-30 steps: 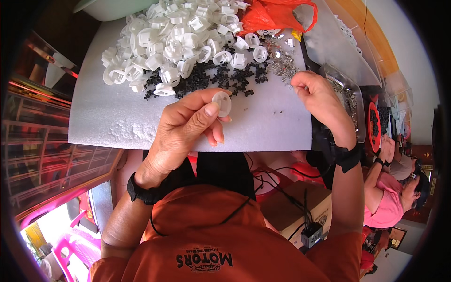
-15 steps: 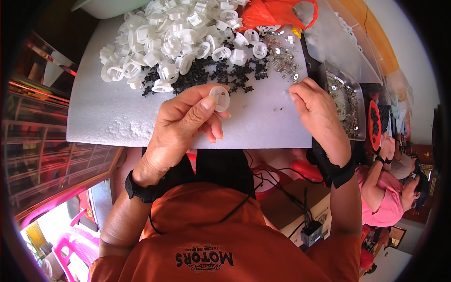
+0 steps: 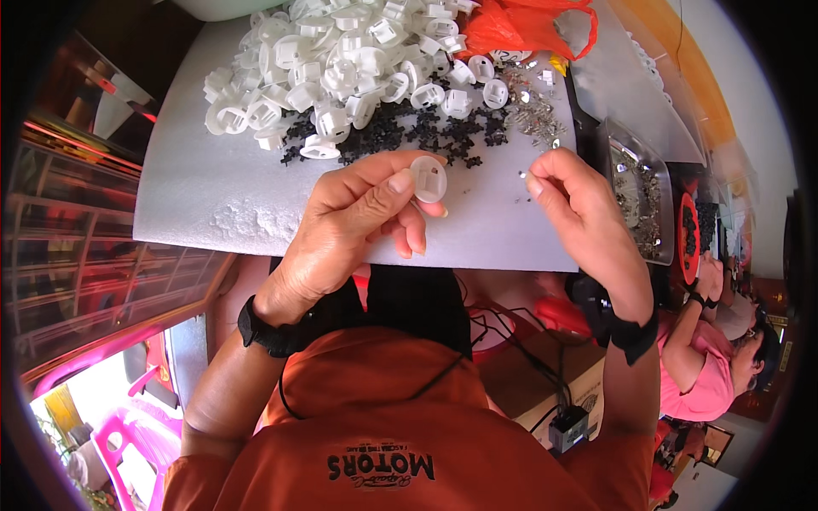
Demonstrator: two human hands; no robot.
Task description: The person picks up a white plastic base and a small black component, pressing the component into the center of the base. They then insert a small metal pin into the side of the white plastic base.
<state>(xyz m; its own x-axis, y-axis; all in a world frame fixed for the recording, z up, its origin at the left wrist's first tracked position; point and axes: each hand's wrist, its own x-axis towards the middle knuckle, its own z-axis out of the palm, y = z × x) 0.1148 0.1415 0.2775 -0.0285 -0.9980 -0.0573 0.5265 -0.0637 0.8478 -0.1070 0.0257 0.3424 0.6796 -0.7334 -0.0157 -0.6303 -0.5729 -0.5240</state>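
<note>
My left hand (image 3: 358,221) pinches a round white plastic cap (image 3: 429,179) between thumb and forefinger, held up over the white foam board (image 3: 196,187). To its right, my right hand (image 3: 579,213) pinches a tiny shiny metal piece (image 3: 522,175) at its fingertips, a short gap from the cap. Beyond both hands lies a heap of white plastic caps (image 3: 341,60), with small black plastic pieces (image 3: 400,136) scattered along its near edge and a pile of small metal parts (image 3: 532,111) to the right.
An orange plastic bag (image 3: 528,25) lies at the far right of the board. A metal tray of small metal parts (image 3: 643,192) sits to the right. A person in a pink shirt (image 3: 707,375) works at lower right. Shelving (image 3: 77,255) stands at left.
My right hand drew back from the metal pile toward the cap, now with a tiny metal piece at its fingertips. My left hand kept the cap raised, shifting slightly.
</note>
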